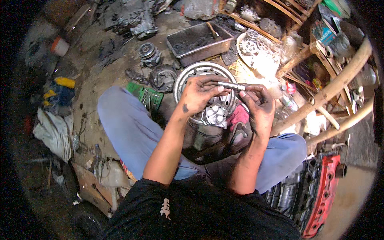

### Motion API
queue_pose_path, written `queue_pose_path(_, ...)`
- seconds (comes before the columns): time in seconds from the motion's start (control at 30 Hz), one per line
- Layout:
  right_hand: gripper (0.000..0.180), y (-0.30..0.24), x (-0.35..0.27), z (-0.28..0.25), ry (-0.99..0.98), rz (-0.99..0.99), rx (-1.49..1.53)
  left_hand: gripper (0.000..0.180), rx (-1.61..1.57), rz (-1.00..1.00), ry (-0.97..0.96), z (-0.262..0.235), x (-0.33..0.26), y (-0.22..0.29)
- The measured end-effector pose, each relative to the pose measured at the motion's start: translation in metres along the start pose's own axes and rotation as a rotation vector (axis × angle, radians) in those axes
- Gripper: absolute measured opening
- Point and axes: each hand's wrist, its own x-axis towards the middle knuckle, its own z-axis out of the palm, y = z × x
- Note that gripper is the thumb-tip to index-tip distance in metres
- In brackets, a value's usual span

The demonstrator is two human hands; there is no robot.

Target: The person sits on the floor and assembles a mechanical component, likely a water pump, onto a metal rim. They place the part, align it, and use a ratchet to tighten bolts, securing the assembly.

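Observation:
A short silver metal pin (232, 85) is held level between both hands above a round silver wheel rim (188, 76). My left hand (200, 94) grips its left end with greasy fingers. My right hand (258, 105) pinches its right end with the fingertips. Inside the rim, below the hands, sits a small round metal part with several holes (216, 114). I sit with knees apart in blue trousers, and the rim stands on the floor between them.
A dark metal tray (199, 41) lies beyond the rim. A green tool holder (145, 96) lies left of it, a pulley (147, 51) farther back. A red engine cover (326, 192) sits at lower right. Bamboo poles (336, 86) and cluttered shelves fill the right.

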Motion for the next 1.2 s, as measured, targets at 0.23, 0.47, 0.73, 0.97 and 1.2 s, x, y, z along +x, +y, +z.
queue_pose_path(0.23, 0.031, -0.001, 0.021, 0.032, -0.298, -0.005, 0.246, 0.023, 0.002, 0.197, 0.36, 0.009, -0.027, 0.03)
queue_pose_path(0.47, 0.022, -0.009, 0.026, 0.029, -0.193, -0.021, 0.256, 0.015, 0.294, 0.202, 0.335, 0.001, -0.042, 0.027)
queue_pose_path(0.73, 0.023, 0.038, 0.023, 0.059, -0.035, 0.109, 0.206, 0.027, 0.118, 0.028, 0.791, -0.102, -0.09, -0.006)
queue_pose_path(0.97, 0.024, 0.157, -0.01, 0.153, -0.143, 0.447, 0.11, 0.023, -0.039, -0.146, 1.111, -0.174, -0.119, -0.131)
queue_pose_path(1.2, 0.011, 0.31, -0.088, 0.216, -0.263, 0.843, 0.276, 0.037, 0.988, -0.934, 1.088, -0.252, -0.201, -0.283)
